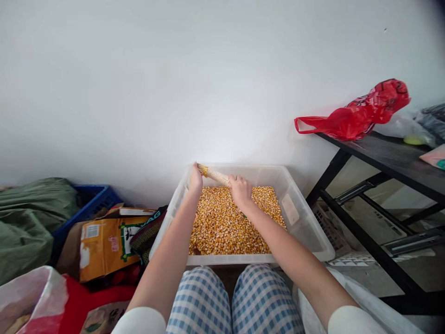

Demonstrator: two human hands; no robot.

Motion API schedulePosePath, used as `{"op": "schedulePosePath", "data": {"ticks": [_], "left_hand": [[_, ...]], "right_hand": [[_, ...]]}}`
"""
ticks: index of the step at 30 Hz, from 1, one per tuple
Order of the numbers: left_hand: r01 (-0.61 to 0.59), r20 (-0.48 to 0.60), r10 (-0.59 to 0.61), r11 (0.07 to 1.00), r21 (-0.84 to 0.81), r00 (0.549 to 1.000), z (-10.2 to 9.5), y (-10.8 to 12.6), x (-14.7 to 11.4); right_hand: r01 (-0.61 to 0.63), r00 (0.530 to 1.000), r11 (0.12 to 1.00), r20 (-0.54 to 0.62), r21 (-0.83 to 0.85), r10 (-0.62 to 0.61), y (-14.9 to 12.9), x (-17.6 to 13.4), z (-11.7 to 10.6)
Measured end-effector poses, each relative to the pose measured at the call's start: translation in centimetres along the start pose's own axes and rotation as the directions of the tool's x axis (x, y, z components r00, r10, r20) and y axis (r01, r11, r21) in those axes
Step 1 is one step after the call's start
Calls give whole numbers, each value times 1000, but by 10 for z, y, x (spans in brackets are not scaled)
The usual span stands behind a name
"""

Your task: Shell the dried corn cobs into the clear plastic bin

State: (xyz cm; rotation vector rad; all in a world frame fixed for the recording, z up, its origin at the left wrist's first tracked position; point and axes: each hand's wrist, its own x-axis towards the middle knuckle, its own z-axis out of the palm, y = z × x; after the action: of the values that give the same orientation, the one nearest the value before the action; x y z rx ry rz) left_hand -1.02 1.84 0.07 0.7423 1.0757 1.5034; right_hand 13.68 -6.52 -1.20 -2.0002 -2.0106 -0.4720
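Between my two hands is a corn cob [218, 176], mostly stripped to pale core, with some yellow kernels left toward its left end. My left hand [196, 178] is closed around that left end. The fingers of my right hand [240, 189] are wrapped on the cob's right end. Both hands are over a translucent plastic bin [306, 232], near its far side. Loose yellow corn kernels [225, 227] cover the bin's bottom in a thick layer. A small green bit shows among them beside my right forearm.
A white wall rises behind the bin. At left are an orange cardboard box [100, 248], a blue crate [93, 197], green cloth [31, 222] and a red-and-white sack [45, 297]. A black-framed table [389, 155] at right bears a red plastic bag [365, 111].
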Motion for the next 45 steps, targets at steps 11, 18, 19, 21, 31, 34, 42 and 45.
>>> {"op": "schedulePosePath", "data": {"ticks": [11, 18, 19, 21, 31, 34, 42, 45], "left_hand": [[-29, -174, -21, 959, -281, 985, -1, 2, -2], [-155, -47, 152, 986, -62, 987, 3, 1, -8], [-166, 2, 166, 984, -65, 986, 3, 2, -9], [-144, 141, 153, 987, -71, 978, 2, 4, -11], [-141, 437, 120, 990, 15, 891, 20, -6, -33], [-141, 457, 112, 989, 31, 882, 20, -7, -37], [-83, 483, 40, 994, 67, 875, 14, -15, -35], [-33, 488, -5, 997, 68, 873, 11, -16, -35]], "right_hand": [[51, 981, 969, 168, 240, -93, -41, -17, 10], [-98, 970, 850, 240, 517, -35, -31, -12, 9], [-119, 964, 808, 262, 577, -46, -27, -10, 9], [-179, 941, 678, 324, 713, -92, -20, -6, 13], [-430, 842, 100, 439, 897, -314, -5, -3, 32], [-465, 815, 106, 472, 879, -336, -1, -5, 33], [-511, 779, 62, 492, 857, -388, 0, -11, 40], [-536, 759, 39, 501, 844, -415, 2, -12, 43]]}}
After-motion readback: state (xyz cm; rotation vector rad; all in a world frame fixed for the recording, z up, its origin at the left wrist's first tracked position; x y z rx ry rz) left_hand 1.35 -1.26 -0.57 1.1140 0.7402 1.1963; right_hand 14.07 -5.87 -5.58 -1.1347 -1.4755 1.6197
